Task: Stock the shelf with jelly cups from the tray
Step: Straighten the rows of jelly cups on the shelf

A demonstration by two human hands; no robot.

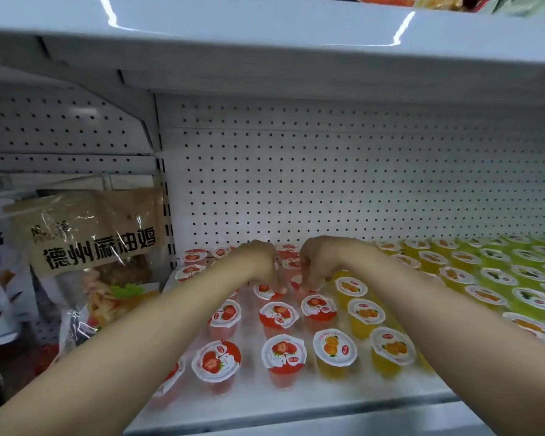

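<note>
Two bare forearms reach from the near edge over the white shelf (296,404), which has a pale front lip and a flat white board. On the front of this board stand red strawberry jelly cups (283,357) with white foil lids, in loose rows, and just to their right stand orange jelly cups (334,349) with yellow jelly. More to the right and deeper, green jelly cups (534,302) fill the board in tight rows up to the back. Left of the shelf, behind a slotted white upright (166,221), hangs a clear snack bag (98,243) with a brown label and black Chinese characters; other packets beside it are cut by the picture edge. Deeper on the board, both hands meet over the middle rows of the red cups. The left hand (261,262) bends down at the wrist, and its fingers curl onto the lid of one strawberry cup (266,291). The right hand (317,262) is also bent down, with fingertips on the neighbouring red cup (298,283); if it pinches this cup or only touches it, I cannot tell. Behind the hands rises the white perforated back panel (328,184), and above it the underside of the upper shelf (265,36) reflects the lamps.
</note>
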